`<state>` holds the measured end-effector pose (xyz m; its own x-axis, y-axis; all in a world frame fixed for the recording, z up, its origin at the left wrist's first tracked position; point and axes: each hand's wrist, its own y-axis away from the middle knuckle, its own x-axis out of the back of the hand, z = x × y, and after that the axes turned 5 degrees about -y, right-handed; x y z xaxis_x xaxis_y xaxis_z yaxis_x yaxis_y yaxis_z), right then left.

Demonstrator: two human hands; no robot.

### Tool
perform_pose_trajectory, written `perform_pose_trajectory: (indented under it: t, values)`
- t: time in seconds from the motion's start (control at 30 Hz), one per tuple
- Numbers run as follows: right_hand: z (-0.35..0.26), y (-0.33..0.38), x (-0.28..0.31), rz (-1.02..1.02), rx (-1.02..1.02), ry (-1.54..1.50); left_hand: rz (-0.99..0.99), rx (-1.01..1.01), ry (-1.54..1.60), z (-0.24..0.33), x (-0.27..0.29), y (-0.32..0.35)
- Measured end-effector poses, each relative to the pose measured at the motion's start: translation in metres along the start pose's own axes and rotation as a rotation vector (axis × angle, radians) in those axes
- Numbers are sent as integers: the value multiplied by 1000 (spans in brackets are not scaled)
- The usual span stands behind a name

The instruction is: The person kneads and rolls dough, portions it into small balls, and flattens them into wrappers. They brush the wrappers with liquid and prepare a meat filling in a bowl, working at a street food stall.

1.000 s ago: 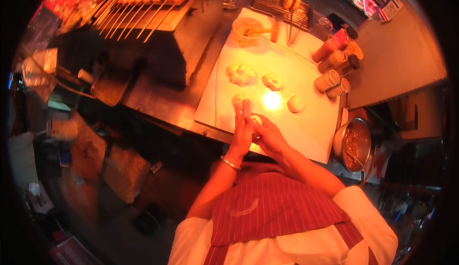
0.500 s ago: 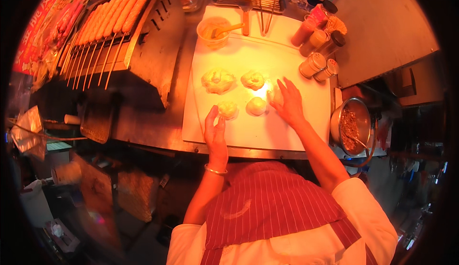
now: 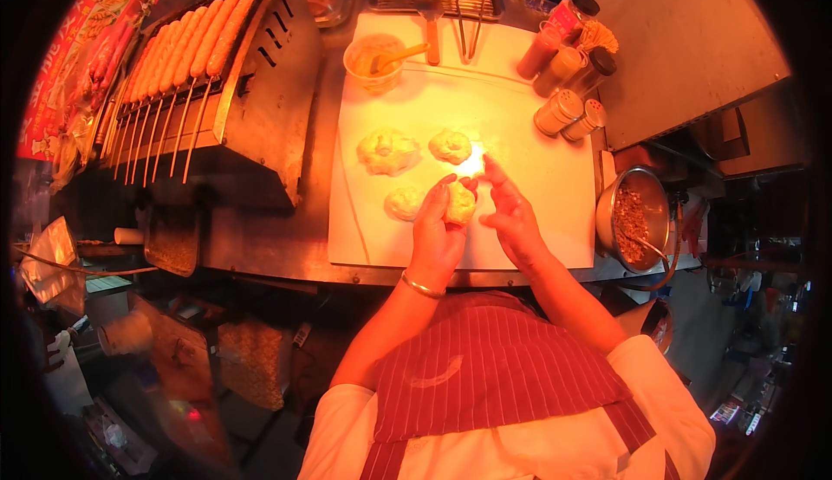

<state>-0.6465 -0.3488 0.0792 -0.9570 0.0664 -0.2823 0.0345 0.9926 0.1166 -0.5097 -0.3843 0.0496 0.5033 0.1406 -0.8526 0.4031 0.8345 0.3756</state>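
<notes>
The dough ball in my left hand is pale, rounded and a little lumpy, glowing orange under the warm light. It sits just above the near part of the white board, between my two hands. My left hand is curled around it from the left, fingers bent over its top and side, wrist straight and a thin bangle on it. My right hand is half open just to the right of the ball, index finger stretched forward and the other fingers bent loosely; I cannot tell whether its fingertips touch the dough.

Just left of my left hand lies another dough piece on the board. Beyond my hands lie two more, a larger ruffled dough piece and a smaller dough piece beside a bright glare spot. Well to the right of my right hand stands a metal pot of brown filling. Far ahead and left, skewered sausages lie on a roller grill.
</notes>
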Motion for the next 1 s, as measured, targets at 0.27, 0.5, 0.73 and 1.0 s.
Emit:
perform_pose_trajectory:
  t: [0.27, 0.5, 0.73, 1.0]
  values:
    - [21, -8, -48, 287, -87, -72, 103, -228, -224, 2, -11, 11]
    - [11, -13, -22, 331, -74, -62, 175, -176, -376, 32, 6, 18]
    - [-17, -5, -57, 38, 44, -55, 99, -269, -373, 19, 4, 10]
    - [-5, -23, -45, 78, -306, -200, -280, -368, -986, 49, -13, 22]
